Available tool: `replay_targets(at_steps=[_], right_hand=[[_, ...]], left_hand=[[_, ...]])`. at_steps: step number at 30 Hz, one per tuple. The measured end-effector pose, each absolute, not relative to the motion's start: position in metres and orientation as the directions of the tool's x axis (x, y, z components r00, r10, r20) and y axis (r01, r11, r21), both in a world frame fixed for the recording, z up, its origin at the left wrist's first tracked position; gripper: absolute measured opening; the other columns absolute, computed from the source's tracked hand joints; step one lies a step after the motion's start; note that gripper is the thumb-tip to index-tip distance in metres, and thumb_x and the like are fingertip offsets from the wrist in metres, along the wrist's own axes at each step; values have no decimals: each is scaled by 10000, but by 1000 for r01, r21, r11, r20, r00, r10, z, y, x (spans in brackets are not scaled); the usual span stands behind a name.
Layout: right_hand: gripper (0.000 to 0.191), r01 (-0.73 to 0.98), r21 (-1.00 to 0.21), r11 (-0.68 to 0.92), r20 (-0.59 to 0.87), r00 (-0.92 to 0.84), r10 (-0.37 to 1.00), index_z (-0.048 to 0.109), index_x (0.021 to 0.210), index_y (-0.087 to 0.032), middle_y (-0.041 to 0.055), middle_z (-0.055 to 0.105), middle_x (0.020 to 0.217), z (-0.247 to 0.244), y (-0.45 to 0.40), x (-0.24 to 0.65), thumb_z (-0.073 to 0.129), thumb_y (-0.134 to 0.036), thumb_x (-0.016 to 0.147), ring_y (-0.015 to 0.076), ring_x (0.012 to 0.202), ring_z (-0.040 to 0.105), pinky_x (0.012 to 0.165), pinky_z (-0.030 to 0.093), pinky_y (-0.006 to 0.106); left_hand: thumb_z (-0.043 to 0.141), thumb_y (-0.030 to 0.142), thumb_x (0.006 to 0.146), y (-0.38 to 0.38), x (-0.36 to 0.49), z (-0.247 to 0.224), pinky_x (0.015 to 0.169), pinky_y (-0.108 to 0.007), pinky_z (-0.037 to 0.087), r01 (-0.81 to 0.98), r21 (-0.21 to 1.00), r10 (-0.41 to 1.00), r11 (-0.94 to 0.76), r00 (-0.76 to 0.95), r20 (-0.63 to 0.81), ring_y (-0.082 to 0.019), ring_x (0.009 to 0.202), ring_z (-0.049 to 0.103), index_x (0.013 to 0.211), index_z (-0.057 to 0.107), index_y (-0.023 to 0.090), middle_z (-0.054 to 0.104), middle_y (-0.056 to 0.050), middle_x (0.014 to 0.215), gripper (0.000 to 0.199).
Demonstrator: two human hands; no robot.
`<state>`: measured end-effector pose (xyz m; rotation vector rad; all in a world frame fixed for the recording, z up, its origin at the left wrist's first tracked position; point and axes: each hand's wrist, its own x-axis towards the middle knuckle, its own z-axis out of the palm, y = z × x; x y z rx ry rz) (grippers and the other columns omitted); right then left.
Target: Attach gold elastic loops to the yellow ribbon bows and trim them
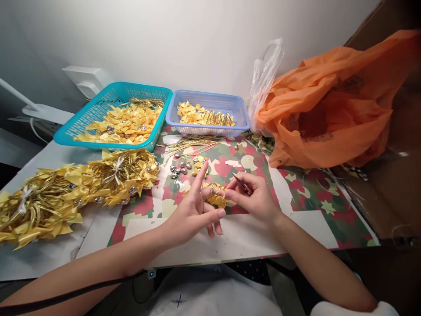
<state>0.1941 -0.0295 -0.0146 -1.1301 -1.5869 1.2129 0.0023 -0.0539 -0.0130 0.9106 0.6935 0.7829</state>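
Observation:
My left hand is spread, its index finger raised. Gold cord loops circle another of its stretched-out fingers, with yellow ribbon flowers hanging from them. My right hand is closed, its thumb and a fingertip meeting at the loops. Held in the same hand is a slim, dark, pointed metal tool, tip to the upper left; its exact kind is partly hidden by the fingers. Just beyond my left hand lie several silver bells and a loose yellow ribbon flower. Gold cords lie behind them.
A teal basket and a lilac basket hold yellow flowers. Tied flower bundles lie at left. An orange plastic bag and a clear bag stand at right. The table ends close to my body.

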Motion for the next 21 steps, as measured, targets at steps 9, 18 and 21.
replay_targets(at_steps=[9, 18, 21], right_hand=[[453, 79, -996, 46, 30, -186, 982, 275, 632, -230, -70, 385, 605, -27, -3, 190, 680, -334, 806, 80, 524, 323, 515, 297, 251], [229, 125, -985, 116, 47, -455, 889, 376, 673, -222, 17, 679, 869, -28, 25, 161, 581, -121, 655, 120, 677, 523, 610, 399, 259], [196, 304, -874, 380, 166, -548, 820, 436, 685, -216, 5, 645, 803, -37, 25, 152, 577, -82, 659, 137, 691, 484, 644, 377, 276]], left_hand=[[568, 205, 951, -56, 2, -25, 381, -186, 553, -363, 615, 589, 700, 781, -208, -71, 385, 600, 1561, 71, 427, 638, 50, 806, 817], [523, 156, 921, -55, 1, -18, 364, -220, 575, -466, 477, 560, 745, 826, -68, -59, 422, 607, 970, 494, 266, 593, 54, 889, 124], [635, 168, 841, -56, 0, -19, 385, -217, 582, -359, 492, 458, 793, 884, -93, -76, 464, 627, 855, 578, 193, 566, 24, 842, 63]])
